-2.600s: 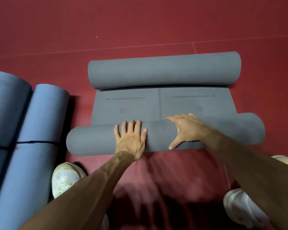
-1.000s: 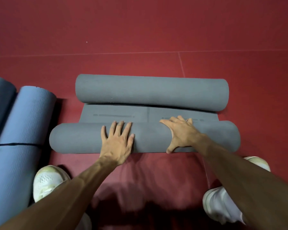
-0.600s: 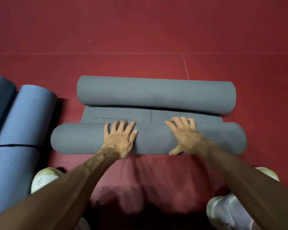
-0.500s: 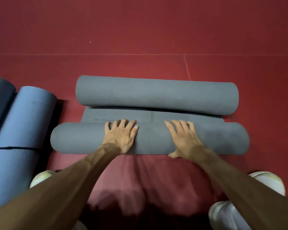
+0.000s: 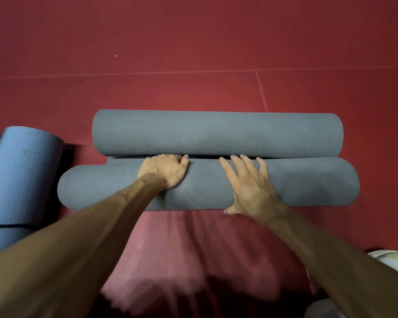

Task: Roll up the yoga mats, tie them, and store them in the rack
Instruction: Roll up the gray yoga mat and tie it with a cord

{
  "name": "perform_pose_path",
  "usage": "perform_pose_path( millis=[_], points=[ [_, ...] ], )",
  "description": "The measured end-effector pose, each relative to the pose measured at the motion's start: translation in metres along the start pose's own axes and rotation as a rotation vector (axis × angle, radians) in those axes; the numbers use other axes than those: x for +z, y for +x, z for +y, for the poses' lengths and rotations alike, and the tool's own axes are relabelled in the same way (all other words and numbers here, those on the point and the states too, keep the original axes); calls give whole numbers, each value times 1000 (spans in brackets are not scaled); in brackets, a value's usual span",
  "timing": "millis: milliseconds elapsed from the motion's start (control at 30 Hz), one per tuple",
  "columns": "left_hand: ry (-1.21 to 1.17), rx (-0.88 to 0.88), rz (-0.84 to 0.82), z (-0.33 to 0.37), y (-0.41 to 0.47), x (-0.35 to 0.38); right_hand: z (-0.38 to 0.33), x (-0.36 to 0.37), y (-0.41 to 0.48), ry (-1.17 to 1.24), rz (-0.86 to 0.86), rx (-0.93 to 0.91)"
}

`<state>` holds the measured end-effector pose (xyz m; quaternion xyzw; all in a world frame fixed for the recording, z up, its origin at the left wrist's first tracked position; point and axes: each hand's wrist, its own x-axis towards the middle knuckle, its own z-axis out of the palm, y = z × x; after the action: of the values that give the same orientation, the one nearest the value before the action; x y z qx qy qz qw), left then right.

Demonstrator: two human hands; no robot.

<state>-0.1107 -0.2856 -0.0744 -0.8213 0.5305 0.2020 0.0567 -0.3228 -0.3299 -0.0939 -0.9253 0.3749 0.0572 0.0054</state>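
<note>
- Left hand curls its fingers over the far side of the near grey roll; right hand presses flat, fingers straight.
- The roll lies on the red floor, touching the far grey roll — that blocks further rolling.
- Risk: releasing pressure before tying may let it spring open.
- Tied blue mat lies near its left end.
</note>
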Motion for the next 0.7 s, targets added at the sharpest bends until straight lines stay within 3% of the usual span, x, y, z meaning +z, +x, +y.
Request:
perform_pose_path(
  millis=[367, 500, 600, 700],
  points=[
    [88, 156, 177, -11, -39, 21, -1, -24, -3, 5, -179, -76],
    [95, 248, 265, -16, -80, 35, 7, -38, -8, 116, -352, -112],
    [134, 362, 253, -20, -104, 49, 9, -38, -20, 176, -469, -125],
    [129, 328, 245, -15, -109, 52, 9, -29, -30, 177, -469, -122]
  ],
)
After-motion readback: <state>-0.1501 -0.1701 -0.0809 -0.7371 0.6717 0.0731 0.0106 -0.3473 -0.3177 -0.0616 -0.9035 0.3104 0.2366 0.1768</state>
